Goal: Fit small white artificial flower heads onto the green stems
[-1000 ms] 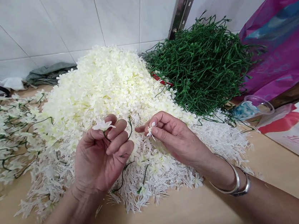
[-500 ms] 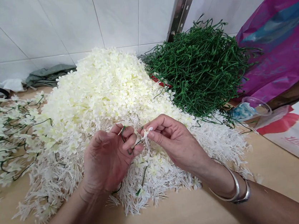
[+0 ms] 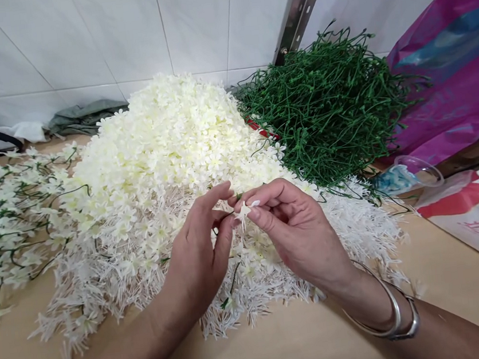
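Note:
My right hand [image 3: 304,232] pinches a small white artificial flower [image 3: 245,209] between thumb and fingertips, its petals and thin white stamens poking out. My left hand [image 3: 200,250] is closed beside it, with the thumb and a finger pressed together at the flower's base. Its index finger reaches over the top. The green stem is mostly hidden by the fingers. Under both hands spreads a heap of white stamen pieces [image 3: 272,276], and behind them rises a big pile of cream-white flower heads [image 3: 174,135].
Green plastic stems [image 3: 326,106] are heaped at the back right. Assembled flower sprays [image 3: 13,211] lie at left. At right are a clear plastic cup [image 3: 420,170], a red-and-white paper bag [image 3: 468,217] and a purple bag [image 3: 447,69]. A tiled wall [image 3: 132,36] stands behind.
My left hand has turned over from palm up to back up and moved right, close against the flower. The green stem that showed across its fingers is now mostly hidden.

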Tool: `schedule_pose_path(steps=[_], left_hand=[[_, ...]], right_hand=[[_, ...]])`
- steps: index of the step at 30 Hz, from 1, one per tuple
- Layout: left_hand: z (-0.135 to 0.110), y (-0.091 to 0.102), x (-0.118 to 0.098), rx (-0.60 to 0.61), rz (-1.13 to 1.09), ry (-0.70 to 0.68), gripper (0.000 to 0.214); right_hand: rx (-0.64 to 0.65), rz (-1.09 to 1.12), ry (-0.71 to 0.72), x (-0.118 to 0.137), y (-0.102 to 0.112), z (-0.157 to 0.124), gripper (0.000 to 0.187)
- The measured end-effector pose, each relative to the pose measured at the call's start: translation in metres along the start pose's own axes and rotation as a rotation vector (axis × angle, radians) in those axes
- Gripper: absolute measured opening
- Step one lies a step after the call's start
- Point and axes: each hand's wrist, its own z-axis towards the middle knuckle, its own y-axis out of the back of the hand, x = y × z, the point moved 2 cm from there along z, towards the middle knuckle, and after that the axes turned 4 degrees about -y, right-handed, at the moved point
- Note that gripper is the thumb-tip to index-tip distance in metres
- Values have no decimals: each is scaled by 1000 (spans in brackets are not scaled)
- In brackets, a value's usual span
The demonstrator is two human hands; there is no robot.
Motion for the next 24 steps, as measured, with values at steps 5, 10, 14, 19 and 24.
schedule_pose_path(steps=[5, 10, 14, 19, 24], left_hand=[[5, 7, 14, 55, -67, 73, 17], [8, 14, 23, 29, -77, 110, 10], [9, 15, 20, 54, -109, 102, 16], [7, 12, 17, 83, -198, 171, 14], [8, 9, 22, 65, -465, 374, 12]], right_hand=[[63, -16, -32, -6, 5, 2, 10], [26, 4, -81, -5, 16, 13, 10], [11, 32, -154, 1, 22, 19, 22], [90, 61, -264, 3, 20, 19, 29], [105, 63, -303, 3, 19, 18, 30]])
